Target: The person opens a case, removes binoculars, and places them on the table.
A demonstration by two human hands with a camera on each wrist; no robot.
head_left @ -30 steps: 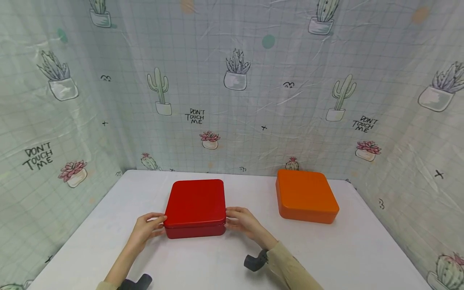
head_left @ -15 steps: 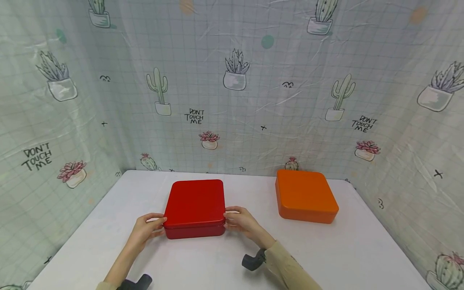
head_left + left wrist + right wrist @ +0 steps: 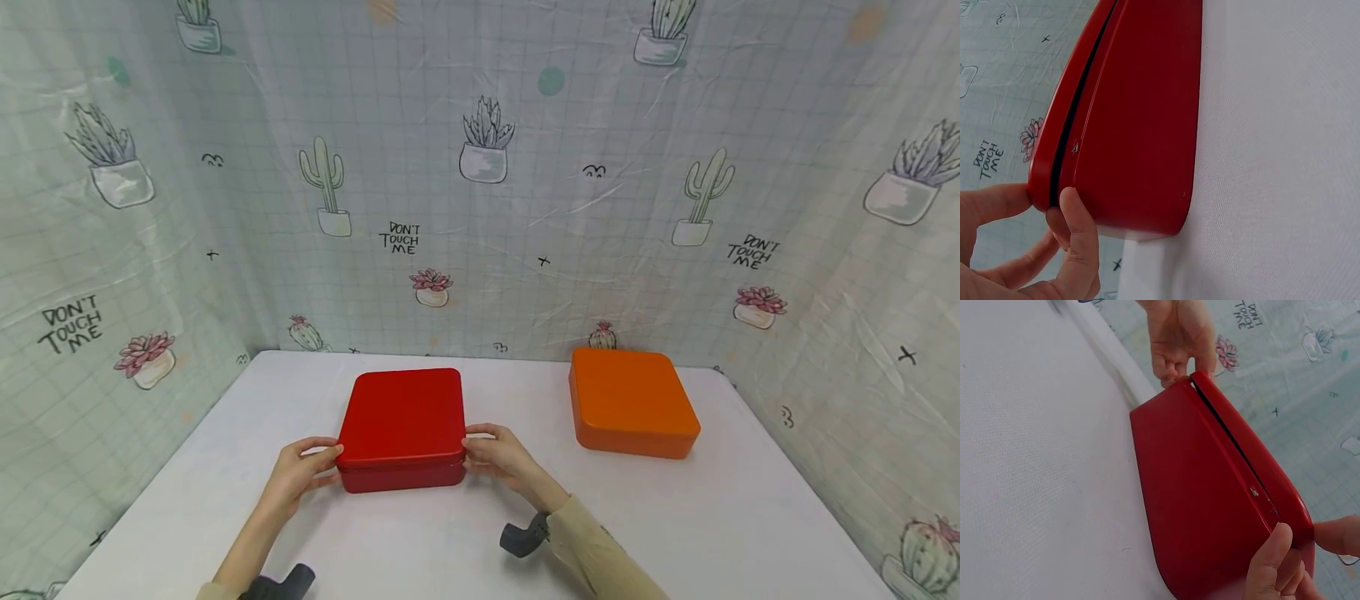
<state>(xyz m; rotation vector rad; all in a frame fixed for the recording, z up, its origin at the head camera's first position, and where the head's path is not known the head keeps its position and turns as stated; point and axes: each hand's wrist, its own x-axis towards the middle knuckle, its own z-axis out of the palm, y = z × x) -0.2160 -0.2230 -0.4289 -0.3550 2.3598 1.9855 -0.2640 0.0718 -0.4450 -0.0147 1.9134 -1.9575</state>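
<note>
A square red tin (image 3: pixel 402 479) stands left of the table's middle with its red lid (image 3: pixel 403 415) on top. My left hand (image 3: pixel 297 473) pinches the lid at the near left corner. At the near right corner my right hand (image 3: pixel 508 463) pinches the lid the same way. The left wrist view has one fingertip (image 3: pixel 1016 201) on the lid's outer edge and another at the seam. A dark gap shows between lid (image 3: pixel 1260 450) and tin body (image 3: pixel 1191 494) along the near side. The tin's inside is hidden.
An orange square tin (image 3: pixel 633 404) stands at the back right of the white table (image 3: pixel 450 550). A cactus-printed curtain (image 3: pixel 555 200) encloses the back and both sides. Dark wrist mounts (image 3: pixel 525 537) stick out from both wrists.
Both hands stay at the tin's near corners. The lid's front edge looks very slightly higher, and the head view has shifted a little.
</note>
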